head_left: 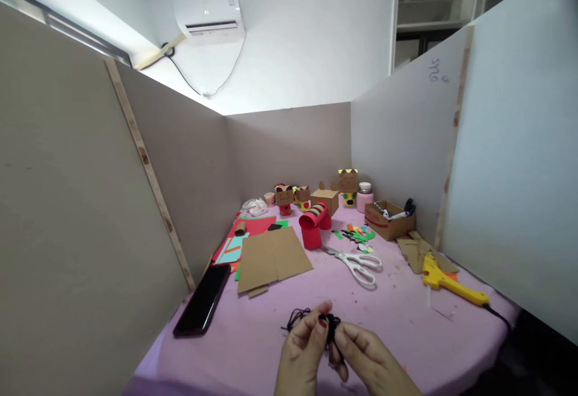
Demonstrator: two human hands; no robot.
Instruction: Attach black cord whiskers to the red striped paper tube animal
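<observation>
A tangled bundle of thin black cord [297, 319] is held between both my hands near the front of the table. My left hand [303, 348] pinches it between thumb and fingers, with loops hanging out on the left. The fingertips of my right hand [368, 354] are closed on the same bundle from the right. Beyond them lie white-handled scissors [361, 266], blades partly spread, and a flat piece of brown cardboard [273, 260]. The scissors' tips come near a red paper tube figure [311, 236] with a striped body.
A black phone [203, 300] lies at left, a yellow glue gun [451, 281] with its cable at right. Paper scraps [356, 235], a small cardboard box [389, 221] of tools, a pink jar [365, 198] and several cardboard-headed figures [348, 186] stand farther back. Grey partitions [289, 143] enclose the table.
</observation>
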